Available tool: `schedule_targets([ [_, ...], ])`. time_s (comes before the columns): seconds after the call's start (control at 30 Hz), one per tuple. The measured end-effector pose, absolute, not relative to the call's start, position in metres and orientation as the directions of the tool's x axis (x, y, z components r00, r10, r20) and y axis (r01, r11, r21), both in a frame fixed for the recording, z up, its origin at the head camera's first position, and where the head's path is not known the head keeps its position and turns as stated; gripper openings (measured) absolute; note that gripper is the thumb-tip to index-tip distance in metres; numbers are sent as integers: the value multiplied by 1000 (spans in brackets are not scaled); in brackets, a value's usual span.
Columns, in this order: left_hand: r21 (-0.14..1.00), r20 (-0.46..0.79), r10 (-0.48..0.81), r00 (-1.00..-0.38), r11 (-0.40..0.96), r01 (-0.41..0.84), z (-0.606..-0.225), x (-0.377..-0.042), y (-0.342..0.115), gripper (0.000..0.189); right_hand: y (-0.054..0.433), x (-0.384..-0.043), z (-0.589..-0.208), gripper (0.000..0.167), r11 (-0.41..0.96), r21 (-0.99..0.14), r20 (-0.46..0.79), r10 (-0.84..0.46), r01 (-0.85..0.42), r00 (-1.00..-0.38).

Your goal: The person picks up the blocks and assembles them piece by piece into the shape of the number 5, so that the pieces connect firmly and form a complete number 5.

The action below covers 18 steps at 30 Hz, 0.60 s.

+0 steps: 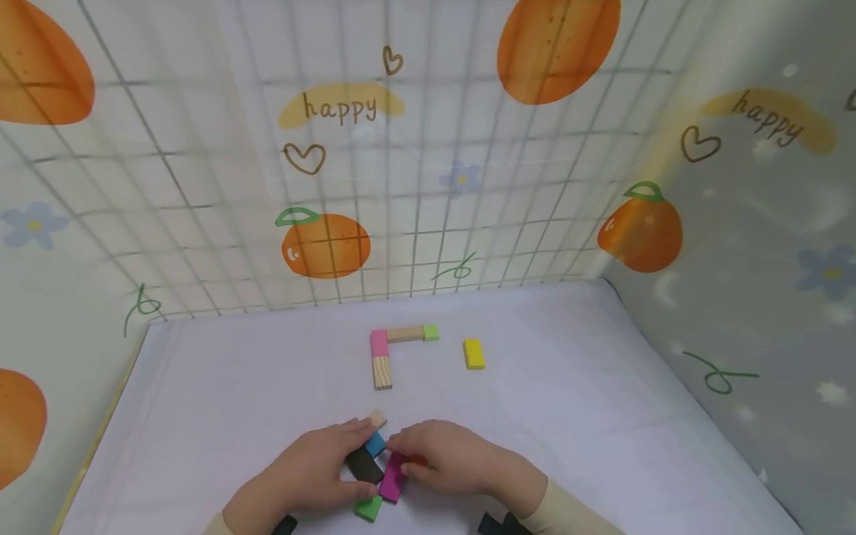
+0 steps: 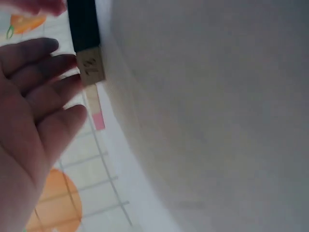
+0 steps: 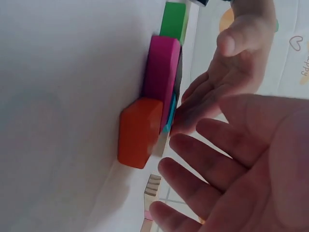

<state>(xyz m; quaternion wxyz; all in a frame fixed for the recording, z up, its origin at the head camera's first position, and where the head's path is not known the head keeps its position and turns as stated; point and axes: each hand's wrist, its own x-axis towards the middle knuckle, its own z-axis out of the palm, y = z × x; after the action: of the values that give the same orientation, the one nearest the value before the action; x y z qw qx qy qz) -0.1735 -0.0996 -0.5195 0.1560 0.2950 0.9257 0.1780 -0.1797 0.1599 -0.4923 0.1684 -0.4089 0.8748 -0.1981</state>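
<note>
In the head view, both hands lie around a small cluster of coloured wooden blocks at the front of the white table. My left hand [image 1: 310, 464] is at the cluster's left side, fingers extended beside a black block [image 1: 363, 467] and a blue block [image 1: 376, 445]. My right hand [image 1: 451, 455] is on the right, beside a magenta block [image 1: 391, 479]; its fingers look loosely spread in the right wrist view. An orange block [image 3: 140, 133] by those fingers is hidden in the head view. A green block [image 1: 368, 509] lies nearest me, a plain wood block [image 1: 378, 419] farthest.
Beyond the hands, a pink block [image 1: 379, 343], a striped wood piece [image 1: 382, 373], a plain wood bar [image 1: 405, 334] and a light green block [image 1: 431, 332] form a corner shape. A yellow block [image 1: 474, 354] lies to its right. Patterned curtains [image 1: 414, 186] stand behind the table.
</note>
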Motion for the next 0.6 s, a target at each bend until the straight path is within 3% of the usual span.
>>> schedule_targets([
  [0.1, 414, -171, 670, -723, 714, 564, -522, -177, -94, 90, 156, -181, -493, 41, 574, -454, -99, -792, -681, -602],
  [0.2, 372, -170, 683, -711, 712, 595, -526, -182, -85, 97, 154, -181, -497, 50, 624, -390, -124, -765, -678, -632],
  [0.37, 265, -142, 631, -763, 767, 585, -526, -182, -77, 101, 150, -180, -506, 66, 722, -287, -220, -689, -629, -690],
  [0.6, 194, -164, 522, -837, 849, 491, -509, -166, -74, 87, 147, -180, -511, 64, 739, -228, -224, -674, -634, -704],
])
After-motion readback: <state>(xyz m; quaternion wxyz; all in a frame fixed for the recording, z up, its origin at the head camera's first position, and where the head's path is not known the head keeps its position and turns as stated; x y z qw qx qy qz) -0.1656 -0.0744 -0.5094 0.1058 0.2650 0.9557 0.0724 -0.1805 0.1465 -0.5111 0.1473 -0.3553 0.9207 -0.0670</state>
